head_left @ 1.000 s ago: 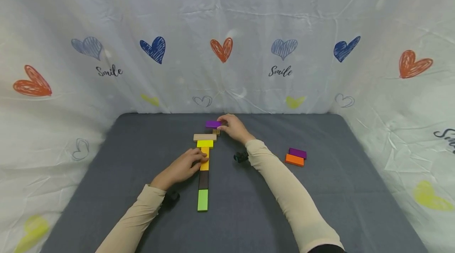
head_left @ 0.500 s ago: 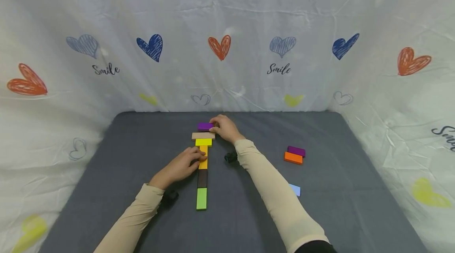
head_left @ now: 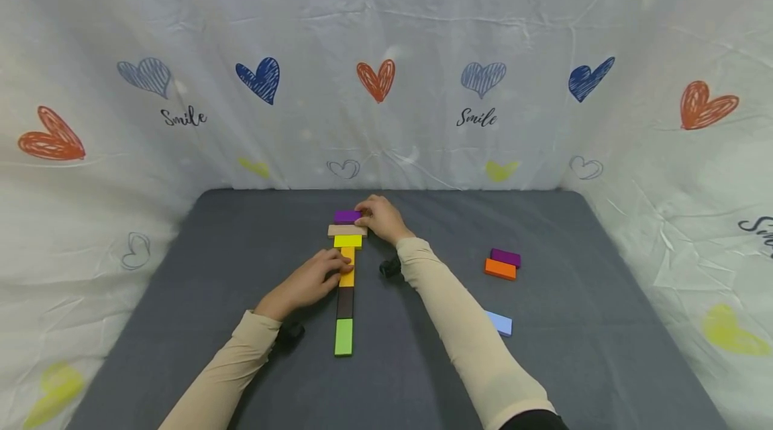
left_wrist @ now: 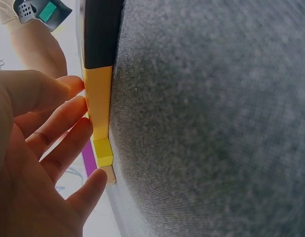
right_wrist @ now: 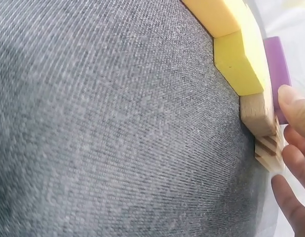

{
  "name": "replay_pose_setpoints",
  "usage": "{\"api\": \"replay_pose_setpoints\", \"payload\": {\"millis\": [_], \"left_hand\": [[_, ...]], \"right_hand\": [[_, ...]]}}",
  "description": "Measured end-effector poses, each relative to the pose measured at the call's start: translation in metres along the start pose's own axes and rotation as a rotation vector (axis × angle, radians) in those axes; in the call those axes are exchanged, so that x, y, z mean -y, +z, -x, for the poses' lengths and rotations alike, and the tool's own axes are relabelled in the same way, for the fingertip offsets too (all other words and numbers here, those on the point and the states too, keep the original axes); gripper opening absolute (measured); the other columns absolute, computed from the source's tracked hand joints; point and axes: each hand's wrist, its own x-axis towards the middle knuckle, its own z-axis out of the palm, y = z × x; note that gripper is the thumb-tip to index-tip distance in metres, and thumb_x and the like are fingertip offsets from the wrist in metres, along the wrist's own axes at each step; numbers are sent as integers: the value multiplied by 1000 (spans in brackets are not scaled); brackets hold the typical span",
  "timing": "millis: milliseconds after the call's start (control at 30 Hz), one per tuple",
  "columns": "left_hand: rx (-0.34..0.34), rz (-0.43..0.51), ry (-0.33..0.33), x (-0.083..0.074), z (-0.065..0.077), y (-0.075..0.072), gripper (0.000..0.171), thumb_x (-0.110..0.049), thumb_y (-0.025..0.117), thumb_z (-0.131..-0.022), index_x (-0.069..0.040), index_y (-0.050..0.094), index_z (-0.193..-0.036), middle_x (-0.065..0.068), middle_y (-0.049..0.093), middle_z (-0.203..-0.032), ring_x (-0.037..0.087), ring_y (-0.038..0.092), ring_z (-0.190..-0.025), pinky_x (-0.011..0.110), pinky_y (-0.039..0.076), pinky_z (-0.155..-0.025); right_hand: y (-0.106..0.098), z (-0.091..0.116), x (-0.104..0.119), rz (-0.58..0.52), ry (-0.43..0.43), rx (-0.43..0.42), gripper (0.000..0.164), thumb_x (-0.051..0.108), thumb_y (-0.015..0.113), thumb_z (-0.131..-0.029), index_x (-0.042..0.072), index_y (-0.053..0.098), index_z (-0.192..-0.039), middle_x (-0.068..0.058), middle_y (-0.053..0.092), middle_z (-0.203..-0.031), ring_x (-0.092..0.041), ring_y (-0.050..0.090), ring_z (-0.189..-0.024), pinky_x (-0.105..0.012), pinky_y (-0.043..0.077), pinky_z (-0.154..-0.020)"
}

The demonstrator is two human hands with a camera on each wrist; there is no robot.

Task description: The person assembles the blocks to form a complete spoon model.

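At the far end of a line of wooden blocks, my right hand [head_left: 382, 219] pinches the right end of a purple block [head_left: 347, 217] between thumb and fingers. A striped wooden block [right_wrist: 269, 148] lies under or just beside it; whether they touch I cannot tell. Nearer along the line come a plain wooden block [head_left: 347, 231], a bright yellow one [head_left: 347, 241], an orange-yellow one [head_left: 347, 277], a dark brown one [head_left: 345, 302] and a light green one [head_left: 343, 337]. My left hand [head_left: 308, 282] rests its loosely extended fingers on the orange-yellow block.
To the right lie a dark purple block [head_left: 506, 257] and an orange block [head_left: 500, 269], side by side. A light blue block [head_left: 500, 323] is partly covered by the right sleeve [head_left: 465, 323]. Grey cloth [head_left: 592, 343] covers the table; a white curtain [head_left: 423, 27] stands behind.
My right hand has carried the purple block left and slightly nearer, over the plain wooden block's far side. The light blue block has come into view beside the sleeve. My left hand stays put.
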Motion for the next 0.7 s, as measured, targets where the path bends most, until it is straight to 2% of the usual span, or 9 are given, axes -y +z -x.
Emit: {"api": "replay_pose_setpoints", "payload": {"millis": [700], "left_hand": [[5,-23,0,0,1,0,23,-8,58,-98,-12,72,-116,3,62,-123,24,57,-113,44,50,-96]], "right_hand": [[0,-5,4,21,33,7,28,26,74,-90,14,74,-116,-3,66,-102,-18,56,-95,-32,50,-83]]}}
